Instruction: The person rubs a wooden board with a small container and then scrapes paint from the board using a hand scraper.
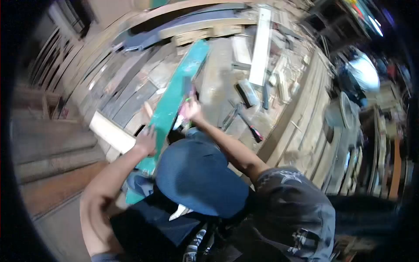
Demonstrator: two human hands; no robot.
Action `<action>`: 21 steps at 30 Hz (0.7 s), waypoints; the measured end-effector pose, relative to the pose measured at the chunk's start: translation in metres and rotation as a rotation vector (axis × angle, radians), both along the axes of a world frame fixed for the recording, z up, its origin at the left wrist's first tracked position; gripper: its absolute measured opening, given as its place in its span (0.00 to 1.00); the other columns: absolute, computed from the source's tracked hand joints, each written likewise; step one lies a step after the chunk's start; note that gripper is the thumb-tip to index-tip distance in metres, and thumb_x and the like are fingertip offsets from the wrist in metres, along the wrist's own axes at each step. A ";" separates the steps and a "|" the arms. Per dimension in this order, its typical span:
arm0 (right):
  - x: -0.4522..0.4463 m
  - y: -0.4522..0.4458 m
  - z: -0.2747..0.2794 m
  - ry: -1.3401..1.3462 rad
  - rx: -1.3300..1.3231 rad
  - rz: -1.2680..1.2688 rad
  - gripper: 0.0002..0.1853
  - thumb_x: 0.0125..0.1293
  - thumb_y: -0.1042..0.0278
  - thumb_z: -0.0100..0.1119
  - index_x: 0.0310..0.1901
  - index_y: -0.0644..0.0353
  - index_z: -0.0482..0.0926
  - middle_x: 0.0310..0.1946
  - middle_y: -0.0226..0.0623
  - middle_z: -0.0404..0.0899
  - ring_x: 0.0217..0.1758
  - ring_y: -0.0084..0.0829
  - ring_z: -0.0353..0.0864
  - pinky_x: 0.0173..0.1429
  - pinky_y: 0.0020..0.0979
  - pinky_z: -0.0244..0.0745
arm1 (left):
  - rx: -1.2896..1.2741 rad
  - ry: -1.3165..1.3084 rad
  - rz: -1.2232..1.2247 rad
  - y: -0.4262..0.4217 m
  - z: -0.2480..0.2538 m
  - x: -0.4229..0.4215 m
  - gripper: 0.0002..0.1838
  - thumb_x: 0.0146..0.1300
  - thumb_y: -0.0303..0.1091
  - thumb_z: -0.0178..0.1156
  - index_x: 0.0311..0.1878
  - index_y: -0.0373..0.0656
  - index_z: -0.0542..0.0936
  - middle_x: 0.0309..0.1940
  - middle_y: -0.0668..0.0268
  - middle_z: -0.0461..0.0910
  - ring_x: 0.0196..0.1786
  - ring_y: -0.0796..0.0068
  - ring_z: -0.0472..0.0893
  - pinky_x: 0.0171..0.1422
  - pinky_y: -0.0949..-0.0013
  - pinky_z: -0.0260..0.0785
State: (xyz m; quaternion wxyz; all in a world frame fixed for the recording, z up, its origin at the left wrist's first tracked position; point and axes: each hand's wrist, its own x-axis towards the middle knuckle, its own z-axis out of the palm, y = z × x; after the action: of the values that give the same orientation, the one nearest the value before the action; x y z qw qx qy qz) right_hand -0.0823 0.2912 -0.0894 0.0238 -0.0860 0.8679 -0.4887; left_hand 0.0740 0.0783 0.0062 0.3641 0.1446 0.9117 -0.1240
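A long green board (172, 98) runs from near the cap brim up to the stacked wood. On its left edge lies my left hand (146, 139), fingers spread over the surface. At the board's right edge my right hand (190, 109) is closed round a tool with a dark, flat upper part (187, 85) and a pinkish lower part; motion blur hides its exact kind. The dark part overlaps the green board in view.
Pliers (233, 115) and a dark tool with a red tip (255, 133) lie right of my right hand. A white strip (260, 48), wood offcuts (281, 78), a pale block (112, 131), long planks (301, 122) and a grey bucket (340, 111) surround the area.
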 end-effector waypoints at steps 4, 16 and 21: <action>-0.035 -0.008 0.022 -0.021 -0.082 -0.041 0.33 0.68 0.63 0.47 0.73 0.64 0.53 0.37 0.64 0.79 0.35 0.60 0.81 0.45 0.50 0.75 | 0.044 -0.042 0.034 -0.004 -0.009 -0.009 0.34 0.68 0.37 0.49 0.75 0.38 0.55 0.78 0.49 0.41 0.78 0.46 0.50 0.75 0.51 0.55; -0.008 0.003 0.023 -0.108 0.022 0.012 0.34 0.70 0.62 0.45 0.75 0.59 0.49 0.41 0.69 0.78 0.37 0.60 0.82 0.50 0.50 0.78 | 0.011 -0.095 0.067 0.001 0.002 -0.011 0.29 0.72 0.38 0.42 0.75 0.42 0.57 0.79 0.52 0.39 0.79 0.48 0.47 0.76 0.49 0.53; -0.025 0.007 -0.015 0.024 0.007 0.033 0.32 0.70 0.58 0.45 0.74 0.53 0.53 0.26 0.49 0.82 0.24 0.42 0.84 0.33 0.42 0.81 | 0.014 -0.081 0.080 0.007 0.017 -0.007 0.39 0.64 0.47 0.56 0.75 0.42 0.57 0.79 0.53 0.41 0.78 0.48 0.48 0.77 0.50 0.51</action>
State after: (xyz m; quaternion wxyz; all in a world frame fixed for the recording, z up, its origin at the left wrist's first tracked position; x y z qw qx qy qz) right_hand -0.1077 0.2981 -0.1045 0.0217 -0.1062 0.8684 -0.4839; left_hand 0.0666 0.0852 0.0236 0.4045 0.1154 0.9020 -0.0968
